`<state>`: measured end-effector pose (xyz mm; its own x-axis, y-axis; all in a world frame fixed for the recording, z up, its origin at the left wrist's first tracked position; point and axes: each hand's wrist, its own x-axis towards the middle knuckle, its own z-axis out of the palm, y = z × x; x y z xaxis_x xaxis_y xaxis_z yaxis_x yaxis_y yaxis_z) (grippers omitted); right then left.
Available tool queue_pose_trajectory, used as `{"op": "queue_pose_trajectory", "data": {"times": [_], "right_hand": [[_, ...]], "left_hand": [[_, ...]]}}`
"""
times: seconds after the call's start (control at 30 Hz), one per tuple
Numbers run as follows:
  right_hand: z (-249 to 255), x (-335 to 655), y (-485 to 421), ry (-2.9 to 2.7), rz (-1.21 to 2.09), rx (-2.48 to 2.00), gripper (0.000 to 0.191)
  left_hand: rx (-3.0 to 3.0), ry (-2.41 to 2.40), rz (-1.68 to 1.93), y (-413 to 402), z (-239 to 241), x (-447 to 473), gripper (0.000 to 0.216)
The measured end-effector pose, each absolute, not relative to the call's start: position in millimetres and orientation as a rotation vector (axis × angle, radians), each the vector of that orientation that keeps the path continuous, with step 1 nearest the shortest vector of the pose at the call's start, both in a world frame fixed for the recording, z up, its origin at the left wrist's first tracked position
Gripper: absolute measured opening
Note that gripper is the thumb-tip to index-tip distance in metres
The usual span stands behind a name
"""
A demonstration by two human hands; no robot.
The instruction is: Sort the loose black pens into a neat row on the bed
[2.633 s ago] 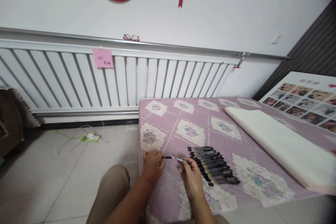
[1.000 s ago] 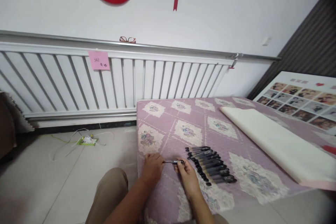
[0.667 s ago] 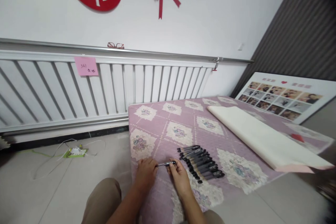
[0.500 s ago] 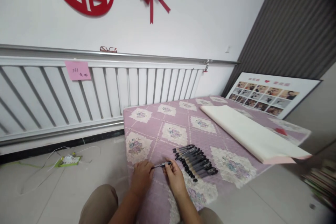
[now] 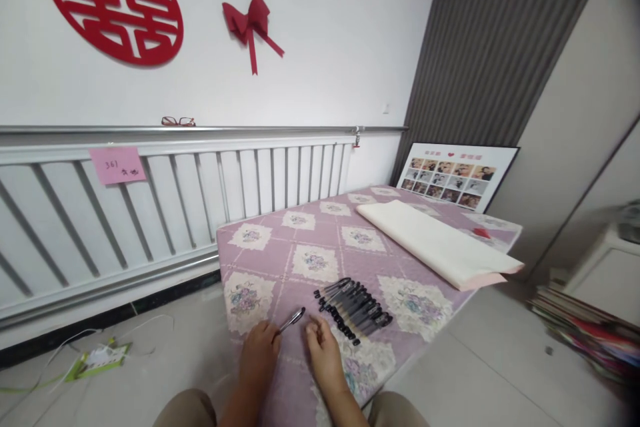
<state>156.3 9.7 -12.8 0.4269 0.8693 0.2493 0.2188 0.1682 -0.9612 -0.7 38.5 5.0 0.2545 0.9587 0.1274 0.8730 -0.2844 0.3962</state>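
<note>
In my left hand [image 5: 260, 350] is a slim pen [image 5: 291, 322], held by its lower end between thumb and fingers. Its dark-tipped end points up and to the right, above the purple flowered cloth. My right hand [image 5: 323, 347] is just right of the pen and apart from it, fingers loosely bent and nothing visible in them. Beyond my right hand lies a row of several black pens [image 5: 355, 307], side by side on the cloth, their black ends toward me.
A folded cream sheet [image 5: 430, 240] lies across the flowered tablecloth [image 5: 295, 247]. Behind it leans a framed photo board [image 5: 455, 177]. A white radiator [image 5: 260, 180] runs along the wall. On the floor are a power strip [image 5: 103, 359] with cables and stacked papers [image 5: 580, 327].
My right hand has let go of the pen and moved slightly away from it. The pen stays in my left hand, now tilted more upward. The view has turned right and up.
</note>
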Motion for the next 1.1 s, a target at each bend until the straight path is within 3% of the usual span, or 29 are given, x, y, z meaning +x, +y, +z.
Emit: {"op": "queue_pose_trajectory", "data": {"times": [0.33, 0.73, 1.1], "right_hand": [[-7.8, 163.5, -32.0, -1.252, 0.643, -1.363, 0.020], [-5.5, 324.3, -60.1, -1.079, 0.243, -1.587, 0.025], [-14.6, 346.8, -55.3, -0.777, 0.419, -1.632, 0.033]], "left_hand": [[2.255, 1.650, 0.540, 38.9, -2.6, -2.3, 0.021], [2.288, 1.657, 0.477, 43.4, -12.3, 0.0, 0.025], [2.218, 1.429, 0.528, 54.4, 11.7, 103.8, 0.024]]}}
